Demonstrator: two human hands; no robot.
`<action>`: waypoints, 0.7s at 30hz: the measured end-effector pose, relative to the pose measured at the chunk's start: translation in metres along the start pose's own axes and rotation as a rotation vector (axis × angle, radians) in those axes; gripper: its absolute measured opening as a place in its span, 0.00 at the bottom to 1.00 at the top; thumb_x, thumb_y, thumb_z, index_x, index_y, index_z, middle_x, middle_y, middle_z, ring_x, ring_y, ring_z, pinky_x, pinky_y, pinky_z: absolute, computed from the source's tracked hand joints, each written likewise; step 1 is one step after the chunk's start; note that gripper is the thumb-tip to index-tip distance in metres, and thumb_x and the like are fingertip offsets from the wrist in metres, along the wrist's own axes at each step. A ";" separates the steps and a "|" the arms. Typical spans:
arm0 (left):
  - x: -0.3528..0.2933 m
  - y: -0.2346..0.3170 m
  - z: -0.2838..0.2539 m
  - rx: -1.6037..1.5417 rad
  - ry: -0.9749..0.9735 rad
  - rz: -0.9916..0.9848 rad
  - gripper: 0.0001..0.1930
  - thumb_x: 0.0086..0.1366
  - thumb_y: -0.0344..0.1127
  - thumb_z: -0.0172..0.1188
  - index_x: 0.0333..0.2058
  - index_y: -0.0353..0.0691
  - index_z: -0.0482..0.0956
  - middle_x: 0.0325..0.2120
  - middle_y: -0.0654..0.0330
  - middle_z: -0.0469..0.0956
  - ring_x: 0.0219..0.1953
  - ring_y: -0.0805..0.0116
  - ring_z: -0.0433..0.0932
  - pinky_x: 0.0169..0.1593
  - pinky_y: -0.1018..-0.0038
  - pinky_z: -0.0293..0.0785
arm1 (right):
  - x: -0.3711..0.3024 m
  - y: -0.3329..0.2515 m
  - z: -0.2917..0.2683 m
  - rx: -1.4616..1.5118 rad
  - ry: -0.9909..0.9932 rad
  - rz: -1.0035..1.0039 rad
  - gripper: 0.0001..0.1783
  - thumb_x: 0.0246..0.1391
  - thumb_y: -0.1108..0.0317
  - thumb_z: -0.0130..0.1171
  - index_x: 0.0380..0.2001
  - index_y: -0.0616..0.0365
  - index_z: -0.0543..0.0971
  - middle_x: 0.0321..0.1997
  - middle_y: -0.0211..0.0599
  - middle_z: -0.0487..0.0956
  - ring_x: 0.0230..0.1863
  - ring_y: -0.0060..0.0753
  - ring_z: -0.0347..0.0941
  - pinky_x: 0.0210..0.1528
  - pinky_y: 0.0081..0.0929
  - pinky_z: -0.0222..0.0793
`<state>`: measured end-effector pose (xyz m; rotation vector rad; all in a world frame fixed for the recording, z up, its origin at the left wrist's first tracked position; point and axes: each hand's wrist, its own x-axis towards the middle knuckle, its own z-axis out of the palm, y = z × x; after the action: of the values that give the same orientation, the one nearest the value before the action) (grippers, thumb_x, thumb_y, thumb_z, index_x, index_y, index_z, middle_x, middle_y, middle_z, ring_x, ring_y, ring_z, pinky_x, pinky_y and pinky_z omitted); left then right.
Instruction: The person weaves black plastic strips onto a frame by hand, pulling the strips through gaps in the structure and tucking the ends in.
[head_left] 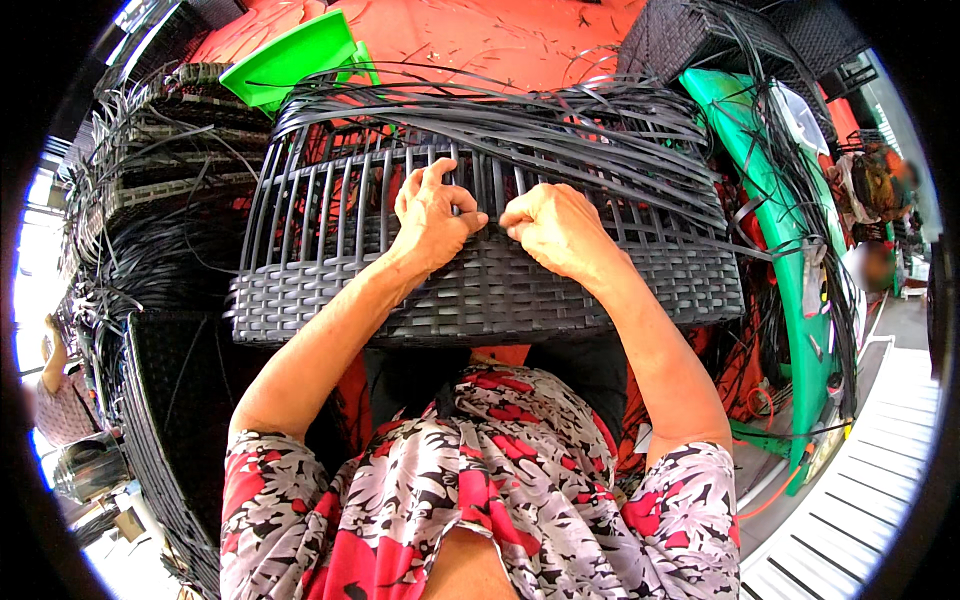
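In front of me stands a dark grey wicker piece (300,300), its near band tightly woven and its bare upright strips showing above that. Both my hands meet near its middle, at the top of the weave. My left hand (432,218) pinches a black weaving strip with thumb and a bent finger, the other fingers curled above. A short gap to the right, my right hand (560,228) is closed, its fingertips pressed onto the strip among the uprights. The strip itself is mostly hidden by my fingers. Long loose black strips (600,150) sweep across the far side of the piece.
A bright green plastic chair or stool (295,60) stands behind at the far left. Stacked wicker pieces (165,150) crowd the left side. On the right, a green board (765,210) has black strips draped over it. More wicker (670,40) stands far right, on the red floor covering (470,40).
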<state>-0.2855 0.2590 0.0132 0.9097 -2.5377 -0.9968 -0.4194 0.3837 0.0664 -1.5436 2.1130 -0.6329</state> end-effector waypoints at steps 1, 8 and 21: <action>0.001 -0.001 0.001 -0.037 -0.010 -0.015 0.06 0.47 0.37 0.68 0.24 0.45 0.82 0.61 0.52 0.59 0.63 0.46 0.52 0.64 0.53 0.45 | 0.002 0.001 0.001 0.023 -0.013 -0.014 0.11 0.42 0.68 0.60 0.30 0.63 0.82 0.27 0.48 0.80 0.32 0.47 0.77 0.36 0.36 0.69; 0.002 -0.013 -0.007 -0.052 -0.162 0.064 0.06 0.48 0.37 0.67 0.27 0.49 0.83 0.64 0.52 0.53 0.63 0.40 0.50 0.64 0.50 0.44 | 0.015 0.010 0.017 0.239 -0.051 0.089 0.09 0.40 0.70 0.63 0.29 0.60 0.82 0.24 0.44 0.80 0.29 0.36 0.77 0.34 0.30 0.68; -0.011 -0.021 -0.054 -0.177 0.122 0.237 0.03 0.54 0.31 0.60 0.28 0.40 0.78 0.53 0.54 0.66 0.57 0.49 0.61 0.56 0.54 0.60 | 0.020 -0.022 0.013 0.628 -0.050 0.089 0.09 0.49 0.71 0.61 0.33 0.64 0.81 0.25 0.24 0.78 0.23 0.16 0.69 0.25 0.15 0.65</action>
<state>-0.2431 0.2262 0.0378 0.5852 -2.3450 -1.0378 -0.4006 0.3568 0.0676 -1.0917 1.6971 -1.0823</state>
